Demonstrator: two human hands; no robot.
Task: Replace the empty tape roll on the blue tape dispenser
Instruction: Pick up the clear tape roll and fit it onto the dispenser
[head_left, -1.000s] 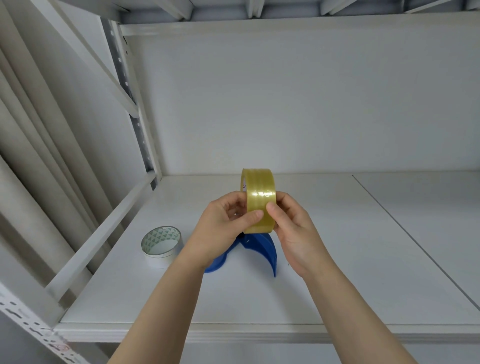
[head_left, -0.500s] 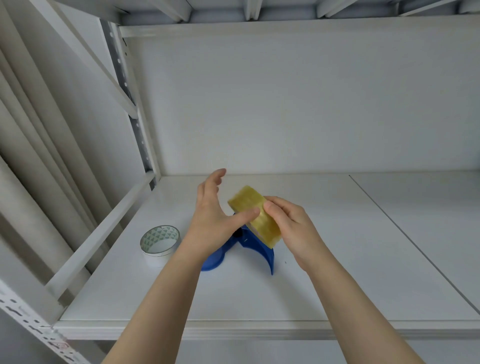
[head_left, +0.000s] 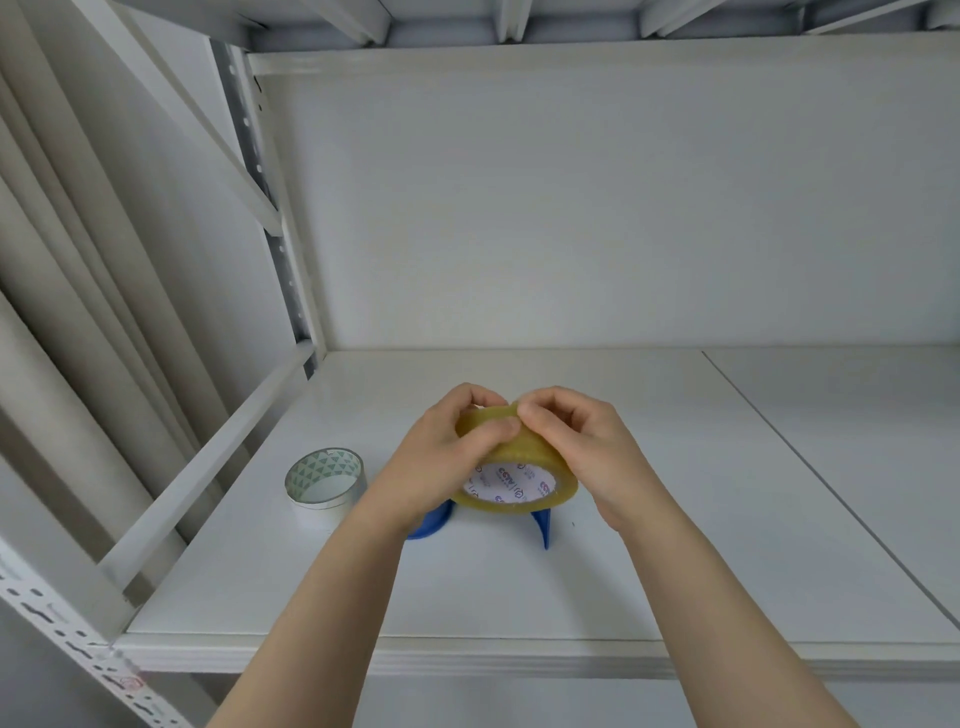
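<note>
A full roll of yellowish clear tape (head_left: 524, 457) is held above the shelf, tilted so its printed white core faces me. My left hand (head_left: 441, 457) grips its left side, thumb on the outer band. My right hand (head_left: 582, 452) grips the right side, with fingertips pinching at the roll's top edge. Beneath the roll sits the blue tape dispenser (head_left: 541, 526), mostly hidden; only its two lower ends show. The empty tape roll (head_left: 326, 483), a white core with a green triangle pattern inside, stands on the shelf to the left.
Everything rests on a white shelf board (head_left: 519, 597) with a front lip, a seam to the right, a back wall and a slanted metal brace (head_left: 208, 467) on the left. Curtains hang further left.
The yellowish roll went from upright on edge to tilted with its core opening toward me. My left hand, briefly spread open, has closed on it again; both hands sit slightly lower.
</note>
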